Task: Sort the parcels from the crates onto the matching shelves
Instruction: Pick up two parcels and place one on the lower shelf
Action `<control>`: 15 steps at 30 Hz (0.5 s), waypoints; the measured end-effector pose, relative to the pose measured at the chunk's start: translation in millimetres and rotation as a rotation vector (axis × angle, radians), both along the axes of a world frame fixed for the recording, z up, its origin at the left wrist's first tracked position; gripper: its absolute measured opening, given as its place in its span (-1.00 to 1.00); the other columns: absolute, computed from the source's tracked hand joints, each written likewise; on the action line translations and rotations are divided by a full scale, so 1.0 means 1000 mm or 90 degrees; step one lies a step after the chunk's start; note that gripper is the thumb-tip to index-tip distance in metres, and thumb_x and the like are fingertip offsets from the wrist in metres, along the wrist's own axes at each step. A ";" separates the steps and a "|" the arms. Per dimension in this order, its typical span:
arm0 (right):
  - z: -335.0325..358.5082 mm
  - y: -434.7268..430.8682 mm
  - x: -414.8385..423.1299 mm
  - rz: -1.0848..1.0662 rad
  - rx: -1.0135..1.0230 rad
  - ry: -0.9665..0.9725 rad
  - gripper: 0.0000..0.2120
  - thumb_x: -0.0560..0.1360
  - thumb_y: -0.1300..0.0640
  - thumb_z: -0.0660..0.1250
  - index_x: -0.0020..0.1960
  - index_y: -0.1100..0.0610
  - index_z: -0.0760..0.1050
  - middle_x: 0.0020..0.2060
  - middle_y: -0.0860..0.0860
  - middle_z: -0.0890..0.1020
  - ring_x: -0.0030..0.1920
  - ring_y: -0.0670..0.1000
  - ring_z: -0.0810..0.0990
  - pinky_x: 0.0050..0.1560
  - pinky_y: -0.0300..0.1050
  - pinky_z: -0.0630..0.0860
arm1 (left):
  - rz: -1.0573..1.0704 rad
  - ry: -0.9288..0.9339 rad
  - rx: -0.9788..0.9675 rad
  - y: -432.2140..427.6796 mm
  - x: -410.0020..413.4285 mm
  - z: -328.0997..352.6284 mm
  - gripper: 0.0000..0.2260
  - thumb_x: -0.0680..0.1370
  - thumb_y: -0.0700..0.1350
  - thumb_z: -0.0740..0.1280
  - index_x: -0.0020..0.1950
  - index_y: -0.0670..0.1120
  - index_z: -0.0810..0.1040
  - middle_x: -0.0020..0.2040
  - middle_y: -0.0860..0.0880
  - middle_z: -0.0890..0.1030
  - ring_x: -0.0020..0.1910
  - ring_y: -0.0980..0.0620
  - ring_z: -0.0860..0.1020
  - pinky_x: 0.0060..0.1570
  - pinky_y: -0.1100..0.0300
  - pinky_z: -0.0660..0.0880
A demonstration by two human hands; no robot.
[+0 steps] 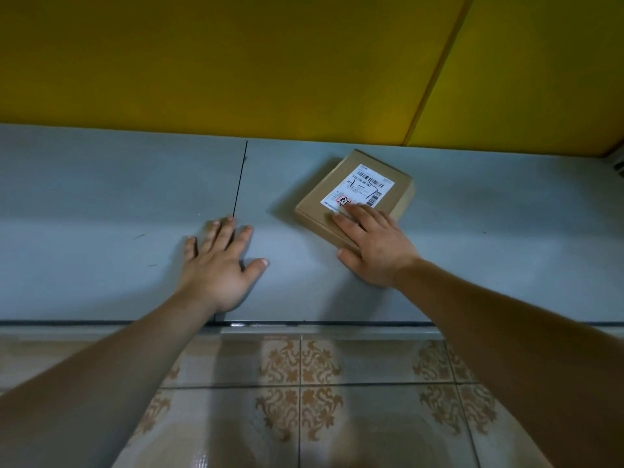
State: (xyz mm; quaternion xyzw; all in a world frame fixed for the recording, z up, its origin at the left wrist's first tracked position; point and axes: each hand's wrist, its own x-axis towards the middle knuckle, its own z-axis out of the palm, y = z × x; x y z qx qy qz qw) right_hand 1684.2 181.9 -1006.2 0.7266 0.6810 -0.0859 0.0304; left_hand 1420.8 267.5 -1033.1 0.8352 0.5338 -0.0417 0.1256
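Parcel (354,194): one flat, shallow box, plain brown cardboard, closed. Lies flat, face up, on the pale grey shelf (472,248). Turned cornerwise to the shelf's front edge. Sits toward the back of the shelf, right of the dark seam (239,180) between two shelf panels, well apart from it. White shipping label (359,187) on top: barcodes, black handwritten strokes, a red mark at its near end; text too small to read. Right hand (374,244) rests flat-fingered on the near corner, fingertips touching the label's edge.
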 end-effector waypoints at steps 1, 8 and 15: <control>-0.002 0.003 -0.001 -0.007 0.007 -0.003 -0.36 0.63 -0.22 0.04 0.63 -0.08 -0.08 0.62 0.01 -0.03 0.60 0.05 -0.10 0.56 -0.04 -0.23 | 0.001 -0.001 0.003 0.000 0.000 0.000 -0.37 0.57 0.33 -0.02 0.58 0.15 -0.09 0.59 0.07 -0.21 0.56 0.05 -0.25 0.50 -0.10 -0.21; -0.009 0.042 -0.032 -0.189 0.077 0.041 -0.38 0.63 -0.17 0.12 0.60 0.03 0.04 0.60 0.13 0.03 0.58 0.16 -0.05 0.53 0.07 -0.12 | -0.005 -0.007 0.007 -0.001 -0.001 0.000 -0.37 0.56 0.34 -0.04 0.58 0.15 -0.09 0.60 0.06 -0.21 0.56 0.05 -0.24 0.50 -0.10 -0.21; -0.009 0.058 -0.031 -0.142 0.092 0.017 -0.35 0.57 -0.10 0.16 0.58 0.07 0.06 0.57 0.15 0.11 0.55 0.18 0.04 0.52 0.09 -0.02 | 0.006 -0.009 0.018 0.000 0.000 0.000 -0.37 0.56 0.34 -0.01 0.58 0.16 -0.05 0.60 0.06 -0.17 0.56 0.05 -0.20 0.50 -0.09 -0.19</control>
